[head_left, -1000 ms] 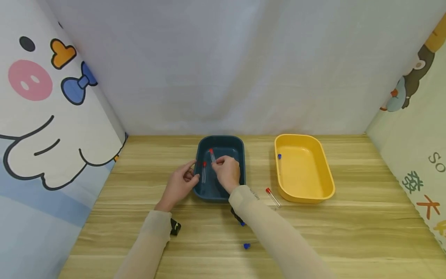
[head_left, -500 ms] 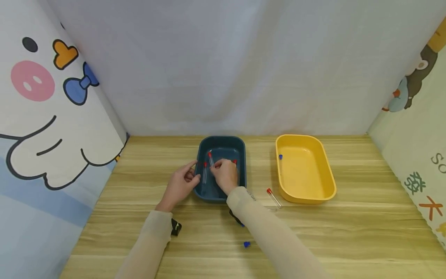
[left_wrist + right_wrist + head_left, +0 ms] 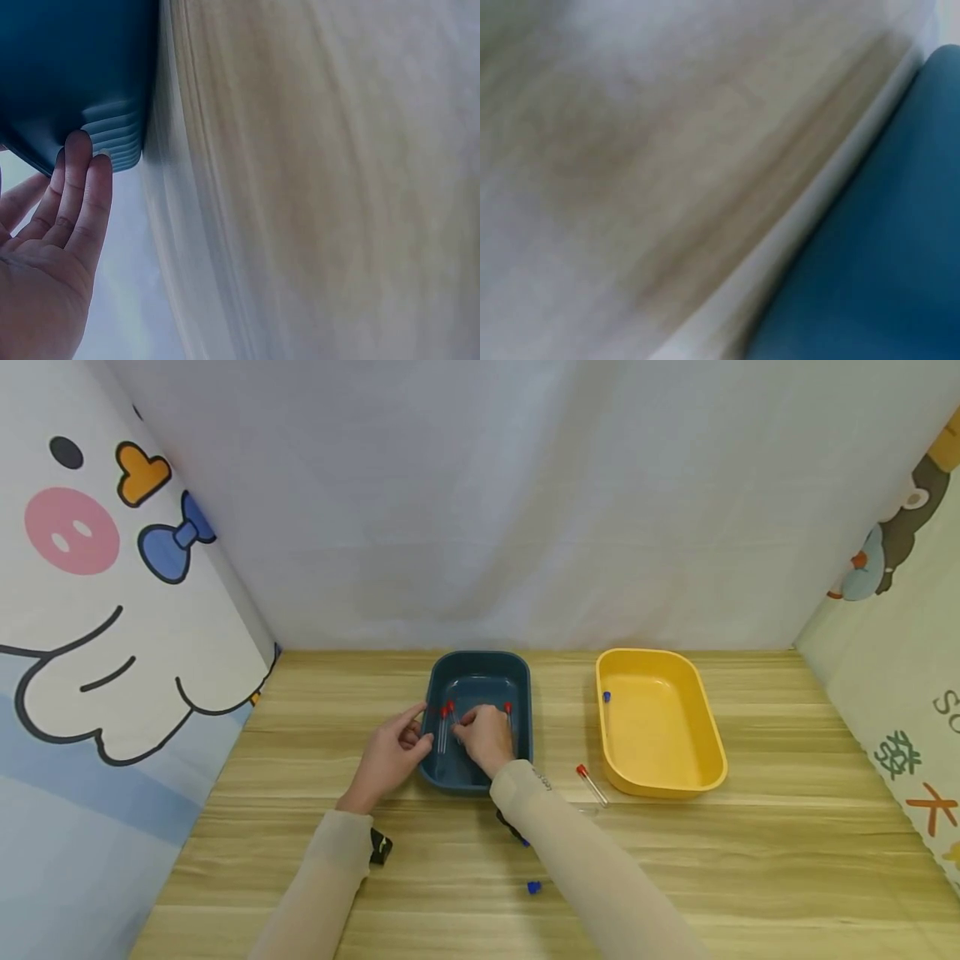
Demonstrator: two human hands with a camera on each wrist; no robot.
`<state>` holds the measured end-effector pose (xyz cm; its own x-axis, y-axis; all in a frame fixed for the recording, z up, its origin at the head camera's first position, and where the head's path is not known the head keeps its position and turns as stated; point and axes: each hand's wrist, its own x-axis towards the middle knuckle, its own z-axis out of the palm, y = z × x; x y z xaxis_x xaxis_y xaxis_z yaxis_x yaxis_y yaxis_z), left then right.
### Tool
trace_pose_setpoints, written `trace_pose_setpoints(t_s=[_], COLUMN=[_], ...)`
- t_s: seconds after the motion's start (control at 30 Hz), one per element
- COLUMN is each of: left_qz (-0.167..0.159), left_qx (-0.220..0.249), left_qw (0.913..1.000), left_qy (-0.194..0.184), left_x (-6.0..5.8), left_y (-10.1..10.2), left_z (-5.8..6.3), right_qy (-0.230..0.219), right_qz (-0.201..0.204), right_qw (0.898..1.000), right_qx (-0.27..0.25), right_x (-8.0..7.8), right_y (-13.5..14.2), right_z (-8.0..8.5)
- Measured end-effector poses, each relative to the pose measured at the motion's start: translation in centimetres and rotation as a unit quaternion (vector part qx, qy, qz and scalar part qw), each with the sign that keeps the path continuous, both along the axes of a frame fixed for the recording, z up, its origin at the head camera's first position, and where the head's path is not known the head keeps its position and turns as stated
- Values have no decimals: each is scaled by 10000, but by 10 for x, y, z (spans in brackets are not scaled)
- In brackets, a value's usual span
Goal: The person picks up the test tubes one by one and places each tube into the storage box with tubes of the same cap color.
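Right hand point(image 3: 486, 739) inside dark blue plastic tray point(image 3: 521, 670), fingers pinching clear red-capped tube point(image 3: 448, 723) beside two others. Left hand point(image 3: 390, 754) relaxed, fingertips steadying tray's left wall. Likely laying tube down; release next, then red-capped tube on table point(image 3: 591, 784).

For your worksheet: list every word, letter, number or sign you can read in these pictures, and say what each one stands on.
"SO", cut off at the picture's edge: grey letters on the right wall panel.
Chinese characters in green, orange and yellow below it on the same panel: partly cut off, not readable.
Small dark print on the right sleeve: too small to read.
Trays, tubes and caps: no text visible.
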<state>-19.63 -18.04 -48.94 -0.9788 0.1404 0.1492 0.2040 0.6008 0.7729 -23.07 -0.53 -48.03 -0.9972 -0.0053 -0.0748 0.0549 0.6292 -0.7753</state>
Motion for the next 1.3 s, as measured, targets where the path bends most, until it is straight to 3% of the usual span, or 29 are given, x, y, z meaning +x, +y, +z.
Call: trace_pose_setpoints(t_s=[0.77, 1.0, 1.3], left_qz=[-25, -59, -69], left_qx=[-17, -66, 14], left_qw=[9999, 10000, 10000], left_qy=[-116, -36, 21], left_x=[-3, -1, 0], left_y=[1, 1, 0], left_z=[1, 1, 0], right_qy=[-106, 244, 204], right_qz=[635, 1098, 1024], right_qw=[9979, 9931, 9935], right_qx=[33, -346, -457], right_x=[2, 4, 2], right_y=[2, 5, 13], right_z=[1, 3, 5])
